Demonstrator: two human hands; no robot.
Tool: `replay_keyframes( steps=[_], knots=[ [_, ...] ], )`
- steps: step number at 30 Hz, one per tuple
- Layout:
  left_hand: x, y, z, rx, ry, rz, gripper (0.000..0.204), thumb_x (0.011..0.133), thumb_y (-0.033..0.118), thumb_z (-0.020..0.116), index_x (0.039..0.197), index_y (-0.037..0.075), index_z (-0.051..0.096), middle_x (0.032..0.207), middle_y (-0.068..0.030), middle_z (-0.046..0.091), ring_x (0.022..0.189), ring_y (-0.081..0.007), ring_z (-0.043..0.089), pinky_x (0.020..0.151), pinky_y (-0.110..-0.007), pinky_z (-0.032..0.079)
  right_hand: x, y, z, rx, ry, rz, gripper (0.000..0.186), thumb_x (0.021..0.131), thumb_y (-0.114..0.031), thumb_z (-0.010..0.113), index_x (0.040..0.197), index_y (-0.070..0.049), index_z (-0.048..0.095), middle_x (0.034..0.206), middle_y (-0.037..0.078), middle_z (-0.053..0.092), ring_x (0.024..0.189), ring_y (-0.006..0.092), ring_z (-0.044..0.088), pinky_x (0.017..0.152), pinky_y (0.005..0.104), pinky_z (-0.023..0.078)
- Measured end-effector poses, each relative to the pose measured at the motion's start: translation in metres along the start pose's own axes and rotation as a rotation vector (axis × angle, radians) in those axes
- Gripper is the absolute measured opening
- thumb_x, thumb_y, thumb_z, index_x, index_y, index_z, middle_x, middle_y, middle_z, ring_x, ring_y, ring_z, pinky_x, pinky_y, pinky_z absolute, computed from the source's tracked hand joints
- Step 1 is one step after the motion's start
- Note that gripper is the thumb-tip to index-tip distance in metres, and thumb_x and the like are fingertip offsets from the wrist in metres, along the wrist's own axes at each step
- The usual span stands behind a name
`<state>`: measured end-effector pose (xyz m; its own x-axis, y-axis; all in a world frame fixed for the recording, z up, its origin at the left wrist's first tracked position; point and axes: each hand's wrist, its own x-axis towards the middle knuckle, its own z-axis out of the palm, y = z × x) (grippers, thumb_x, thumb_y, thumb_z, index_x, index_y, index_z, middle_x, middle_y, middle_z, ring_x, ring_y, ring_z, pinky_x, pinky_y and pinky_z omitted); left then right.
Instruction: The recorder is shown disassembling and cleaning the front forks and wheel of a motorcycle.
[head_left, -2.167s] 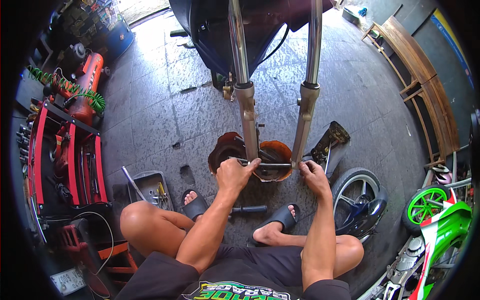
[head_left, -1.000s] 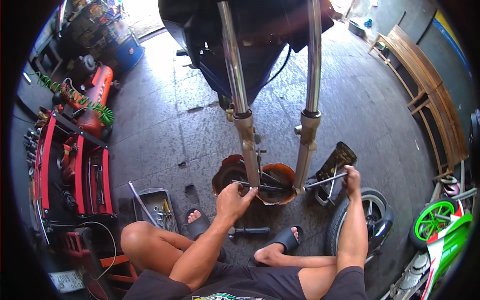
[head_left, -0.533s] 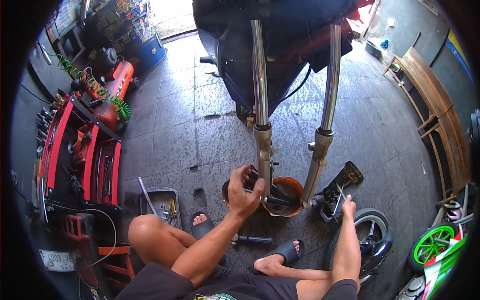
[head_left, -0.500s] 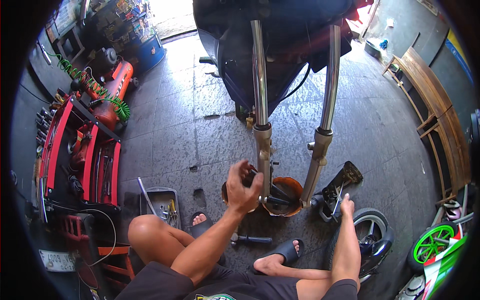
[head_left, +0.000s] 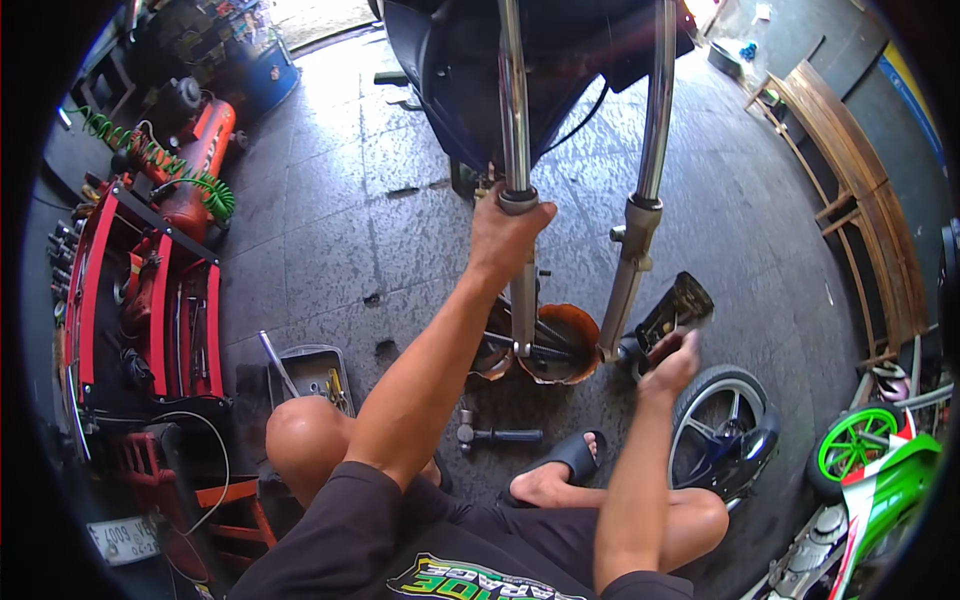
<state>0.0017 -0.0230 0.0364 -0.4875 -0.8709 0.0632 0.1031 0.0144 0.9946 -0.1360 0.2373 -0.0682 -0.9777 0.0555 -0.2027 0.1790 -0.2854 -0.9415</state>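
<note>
My left hand [head_left: 508,240] is wrapped round the left leg of a motorcycle's front fork [head_left: 524,290], at the top of its grey lower tube, just under the shiny upper tube. To the right stands the other fork leg [head_left: 630,262], which neither hand touches. My right hand [head_left: 672,368] is beside a dark, tilted container [head_left: 682,305]. Its thumb and fingers look apart, with nothing plain between them; the fingertips are slightly blurred. Below the fork ends sits a rusty orange-rimmed can [head_left: 597,338], with a dark spring-like part [head_left: 550,350] across it.
A hammer [head_left: 500,435] lies before my feet. A tray of tools [head_left: 340,362] is at left, near a red tool rack [head_left: 155,300] and an orange compressor [head_left: 210,150]. At right are a wheel [head_left: 722,415], a wooden bench [head_left: 860,180] and a green-wheeled bike [head_left: 860,440].
My left hand has moved up and closed round the left fork leg. The right hand has shifted up beside the dark container, and the thin rod near it no longer shows. The view has shifted.
</note>
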Motion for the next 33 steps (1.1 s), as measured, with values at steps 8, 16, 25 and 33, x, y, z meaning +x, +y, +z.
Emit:
replay_keyframes(
  steps=[8,16,25,33],
  knots=[
    [-0.001,-0.017,-0.006,-0.099,-0.104,0.014,0.021,0.077,0.016,0.076,0.084,0.005,0.059,0.073,0.0020,0.058,0.066,-0.0074,0.052,0.063,-0.026,0.045,-0.086,0.147,-0.045,-0.741,-0.206,0.587,0.044,0.095,-0.050,0.053,0.076,-0.011,0.056,0.056,-0.002,0.046,0.041,0.0111,0.039,0.038,0.0272,0.030],
    [-0.008,-0.015,-0.003,-0.133,-0.099,0.021,0.019,0.078,0.013,0.074,0.085,0.005,0.059,0.072,0.0027,0.056,0.065,-0.0065,0.051,0.061,-0.027,0.044,-0.061,0.211,-0.077,-1.043,-0.215,0.328,0.048,0.089,-0.039,0.056,0.088,0.008,0.068,0.087,0.027,0.068,0.087,0.0396,0.065,0.081,0.0471,0.047],
    [-0.023,-0.049,-0.005,-0.124,-0.070,0.050,0.018,0.078,0.011,0.073,0.084,0.006,0.057,0.069,0.0033,0.056,0.063,-0.0060,0.051,0.060,-0.025,0.043,-0.084,0.194,-0.063,-0.903,-0.205,0.354,0.036,0.088,-0.033,0.057,0.078,0.000,0.064,0.070,0.014,0.058,0.063,0.0279,0.055,0.059,0.0400,0.041],
    [-0.041,-0.082,-0.005,-0.078,-0.131,-0.038,0.018,0.079,0.012,0.074,0.088,0.006,0.060,0.076,0.0027,0.058,0.069,-0.0070,0.054,0.063,-0.025,0.045,-0.090,0.212,-0.080,-1.010,-0.124,0.413,0.040,0.082,-0.033,0.055,0.084,0.002,0.072,0.085,0.024,0.070,0.085,0.0375,0.067,0.082,0.0448,0.048]
  ],
)
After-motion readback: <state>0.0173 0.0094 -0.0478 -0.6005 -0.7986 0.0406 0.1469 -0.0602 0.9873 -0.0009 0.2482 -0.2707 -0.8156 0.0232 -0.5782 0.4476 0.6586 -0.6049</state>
